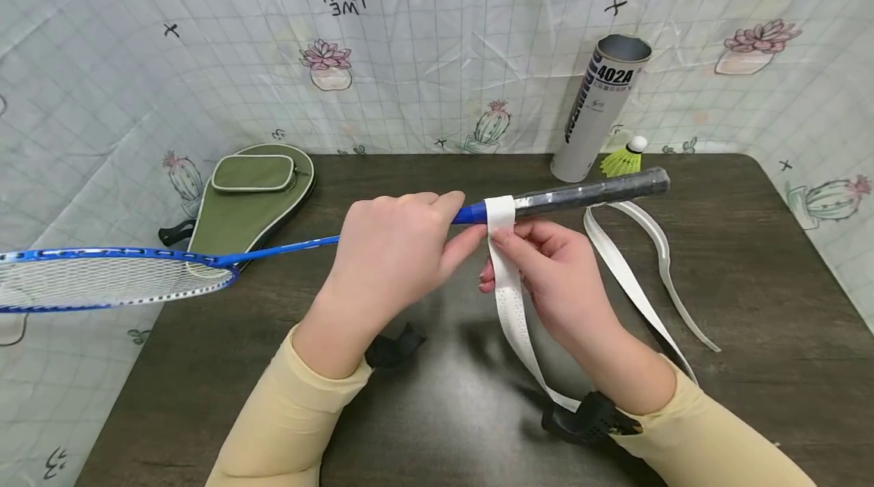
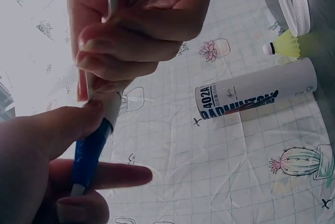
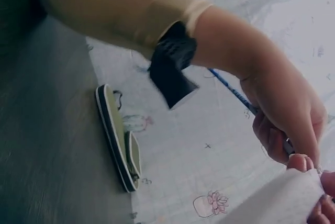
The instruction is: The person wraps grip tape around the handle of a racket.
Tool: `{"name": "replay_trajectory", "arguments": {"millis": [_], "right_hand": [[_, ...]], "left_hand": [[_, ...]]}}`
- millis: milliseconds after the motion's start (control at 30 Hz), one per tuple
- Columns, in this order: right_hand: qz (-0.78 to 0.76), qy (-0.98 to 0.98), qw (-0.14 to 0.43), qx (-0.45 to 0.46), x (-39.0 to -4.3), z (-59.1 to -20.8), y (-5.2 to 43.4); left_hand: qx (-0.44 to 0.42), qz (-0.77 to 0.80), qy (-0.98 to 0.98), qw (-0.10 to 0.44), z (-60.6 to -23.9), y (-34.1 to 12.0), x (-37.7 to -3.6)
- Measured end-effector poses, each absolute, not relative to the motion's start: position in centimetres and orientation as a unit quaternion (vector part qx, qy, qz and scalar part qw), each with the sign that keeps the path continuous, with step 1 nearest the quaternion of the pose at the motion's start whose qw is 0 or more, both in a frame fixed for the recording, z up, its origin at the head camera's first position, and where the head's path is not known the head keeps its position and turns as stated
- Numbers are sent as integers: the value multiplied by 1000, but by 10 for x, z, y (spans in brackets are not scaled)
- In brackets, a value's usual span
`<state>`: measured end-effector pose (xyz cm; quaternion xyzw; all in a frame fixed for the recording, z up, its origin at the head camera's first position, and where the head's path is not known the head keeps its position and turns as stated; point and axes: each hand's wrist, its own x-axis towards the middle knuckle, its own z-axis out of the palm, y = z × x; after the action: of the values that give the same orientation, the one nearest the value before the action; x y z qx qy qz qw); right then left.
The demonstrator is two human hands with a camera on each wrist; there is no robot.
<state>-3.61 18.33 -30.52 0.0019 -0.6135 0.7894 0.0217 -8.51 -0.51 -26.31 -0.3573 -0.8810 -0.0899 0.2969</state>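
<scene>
A blue badminton racket (image 1: 116, 274) is held level above the dark table (image 1: 751, 274). My left hand (image 1: 396, 248) grips its blue cone (image 2: 91, 153) just left of the handle (image 1: 587, 193), thumb touching the wrap. A white grip tape (image 1: 508, 297) is wound once round the handle's left end and hangs down. My right hand (image 1: 546, 267) pinches that tape just below the handle; its fingertips (image 3: 319, 208) show on the tape (image 3: 277, 203) in the right wrist view. The rest of the handle is black and glossy.
A shuttlecock tube (image 1: 601, 108) stands at the table's back, with a yellow shuttlecock (image 1: 624, 159) beside it. A loose clear strip (image 1: 665, 267) lies on the right. A green racket case (image 1: 249, 195) lies at the back left. Printed cloth covers the walls.
</scene>
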Motion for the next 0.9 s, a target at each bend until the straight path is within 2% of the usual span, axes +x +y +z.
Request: {"name": "replay_trajectory", "arguments": {"millis": [200, 500, 900], "right_hand": [[746, -655, 100, 60, -32, -306, 179], [719, -675, 161, 24, -35, -313, 176], [723, -662, 197, 20, -35, -318, 174]], "left_hand": [[-347, -87, -891, 279, -261, -7, -84], [-345, -111, -907, 216, -257, -11, -82], [-351, -123, -918, 138, -253, -13, -81]]}}
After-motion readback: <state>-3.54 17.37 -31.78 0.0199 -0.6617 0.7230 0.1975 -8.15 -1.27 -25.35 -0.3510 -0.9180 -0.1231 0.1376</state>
